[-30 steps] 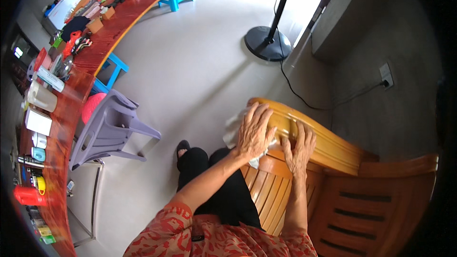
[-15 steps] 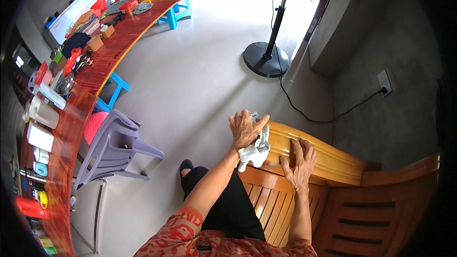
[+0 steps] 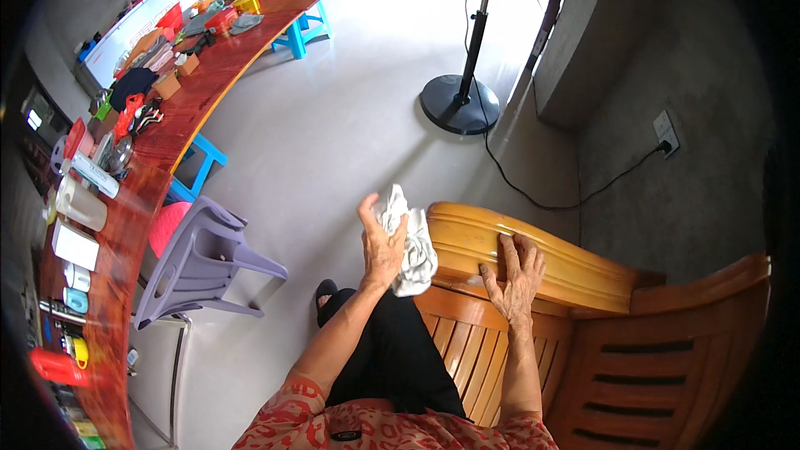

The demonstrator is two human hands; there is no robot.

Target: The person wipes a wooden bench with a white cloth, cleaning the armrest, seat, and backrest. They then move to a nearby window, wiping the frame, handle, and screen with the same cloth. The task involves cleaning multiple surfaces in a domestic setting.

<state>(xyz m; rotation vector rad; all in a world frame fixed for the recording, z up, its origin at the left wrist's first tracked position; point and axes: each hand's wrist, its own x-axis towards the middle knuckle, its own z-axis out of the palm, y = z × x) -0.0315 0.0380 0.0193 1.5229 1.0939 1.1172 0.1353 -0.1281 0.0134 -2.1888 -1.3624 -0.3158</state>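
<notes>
The left hand [image 3: 383, 250] is grasping a bunched white cloth [image 3: 417, 262], with the thumb lying across it and the bulk of the cloth spilling out on the hand's right side. The cloth is hanging just beside the rounded front end of a wooden armrest [image 3: 454, 237]; whether it is touching the wood, I cannot tell. The right hand [image 3: 514, 283] is grasping nothing loose: it is lying on top of that armrest, its thumb spreading away from slightly bent fingers.

Below the right hand, the slatted seat [image 3: 471, 367] of the bench is stretching toward the person, and to that hand's lower right the backrest [image 3: 650, 375] is showing its dark slots. Below the left hand, the person's legs in black trousers [image 3: 400, 358] are showing, with a dark shoe [image 3: 327, 290] peeking out to that hand's lower left.

Well to the left of the left hand, a purple plastic chair [image 3: 200, 254] is standing near a long reddish table [image 3: 196, 96], which is carrying boxes, cups and cloths. Beyond both hands, a fan stand [image 3: 458, 104] is resting its round black base on the floor, and a black cord [image 3: 542, 206] is running past the right hand's far side to a wall socket [image 3: 667, 133].
</notes>
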